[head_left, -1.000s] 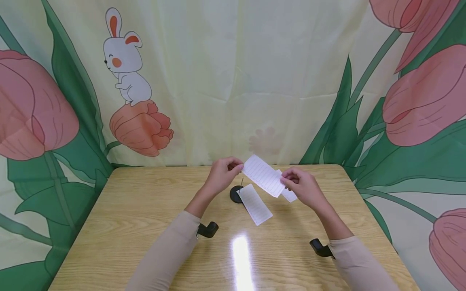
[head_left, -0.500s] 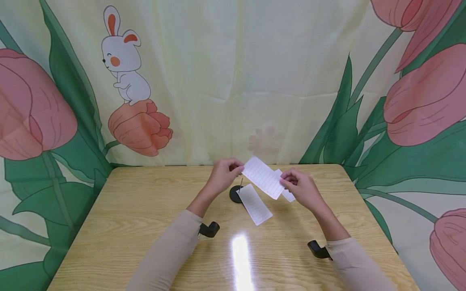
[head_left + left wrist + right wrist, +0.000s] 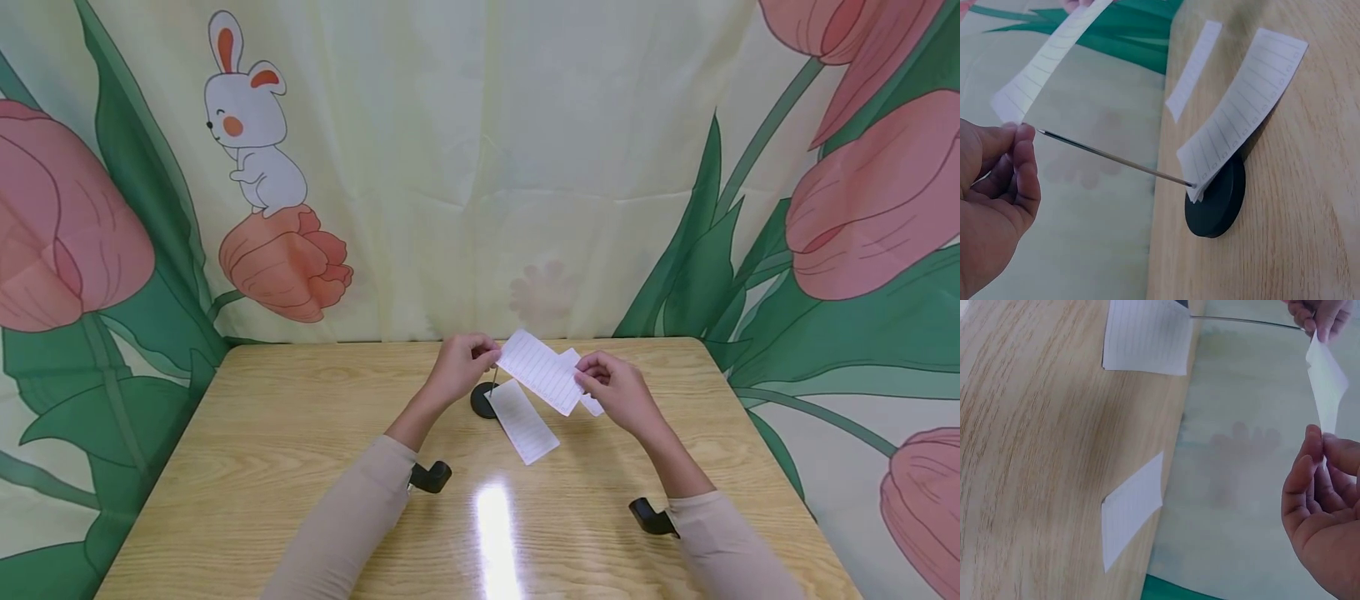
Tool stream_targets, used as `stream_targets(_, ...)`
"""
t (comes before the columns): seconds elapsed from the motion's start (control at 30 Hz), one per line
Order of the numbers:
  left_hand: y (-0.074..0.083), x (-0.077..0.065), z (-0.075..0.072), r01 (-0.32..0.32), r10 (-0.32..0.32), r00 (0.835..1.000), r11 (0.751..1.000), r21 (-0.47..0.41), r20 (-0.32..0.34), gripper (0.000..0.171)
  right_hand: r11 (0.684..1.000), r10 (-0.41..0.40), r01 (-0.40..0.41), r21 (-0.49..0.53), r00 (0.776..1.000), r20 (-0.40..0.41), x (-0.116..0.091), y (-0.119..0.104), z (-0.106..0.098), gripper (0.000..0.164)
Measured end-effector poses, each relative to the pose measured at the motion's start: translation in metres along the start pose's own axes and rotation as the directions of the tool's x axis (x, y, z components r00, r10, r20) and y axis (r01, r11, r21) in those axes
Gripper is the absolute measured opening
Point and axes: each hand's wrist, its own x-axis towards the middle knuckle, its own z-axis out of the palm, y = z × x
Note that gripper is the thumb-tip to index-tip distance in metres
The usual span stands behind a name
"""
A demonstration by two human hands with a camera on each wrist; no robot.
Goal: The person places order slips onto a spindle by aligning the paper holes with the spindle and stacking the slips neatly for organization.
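My left hand (image 3: 459,368) pinches one corner of a lined white paper slip (image 3: 542,372). At its opposite end, the slip is pinched between the thumb and fingers of my right hand (image 3: 621,392). The slip hangs in the air, tilted down to the right. Below it stands a bill spike (image 3: 1116,159) with a round black base (image 3: 1222,203). The spike's tip appears close beside my left fingertips in the left wrist view. Lined paper (image 3: 1244,100) is impaled low on the spike, its far end sloping to the table.
A further lined slip (image 3: 1132,512) lies flat on the wooden table (image 3: 300,467), partly hidden in the head view by the held slip. Behind the table's back edge hangs a curtain (image 3: 420,167) printed with tulips and a rabbit.
Both hands and the held slip have come down slightly toward the spike. The head view has shifted a little. The impaled paper and the loose slip stay where they were.
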Motion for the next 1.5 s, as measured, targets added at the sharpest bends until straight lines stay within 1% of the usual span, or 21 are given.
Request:
stream_targets(0.17, -0.0027, 0.0000, 0.0008, 0.009, -0.009, 1.000, 1.000, -0.007, 0.001, 0.009, 1.000, 0.016, -0.016, -0.002, 1.000, -0.004, 0.0013, 0.0006, 0.0021, 0.012)
stream_targets(0.5, -0.0068, 0.0001, 0.0026, 0.024, -0.024, 1.000, 1.000, -0.010, 0.009, 0.009, 1.000, 0.009, -0.009, -0.028, 1.000, -0.008, 0.0034, 0.0039, 0.0040, 0.010)
stream_targets(0.77, -0.0083, -0.0007, 0.0042, 0.029, -0.029, 0.999, 1.000, 0.001, 0.016, 0.009, 1.000, 0.010, -0.010, -0.016, 1.000, -0.007, 0.0035, 0.0061, 0.0051, 0.010)
stream_targets(1.03, -0.0089, -0.0024, 0.0051, 0.035, -0.035, 0.999, 0.999, -0.006, 0.015, 0.010, 1.000, 0.007, -0.008, -0.020, 1.000, -0.004, 0.0042, 0.0088, 0.0065, 0.010)
stream_targets(1.27, -0.0100, -0.0032, 0.0064, 0.046, -0.046, 0.999, 0.999, -0.013, 0.011, 0.011, 0.999, 0.002, -0.003, -0.045, 1.000, -0.006, 0.0032, 0.0087, 0.0081, 0.010)
stream_targets(1.5, -0.0091, -0.0037, 0.0068, 0.065, -0.065, 0.998, 0.998, 0.001, 0.022, 0.011, 0.998, 0.008, -0.009, -0.062, 1.000, -0.015, 0.0024, 0.0096, 0.0101, 0.008)
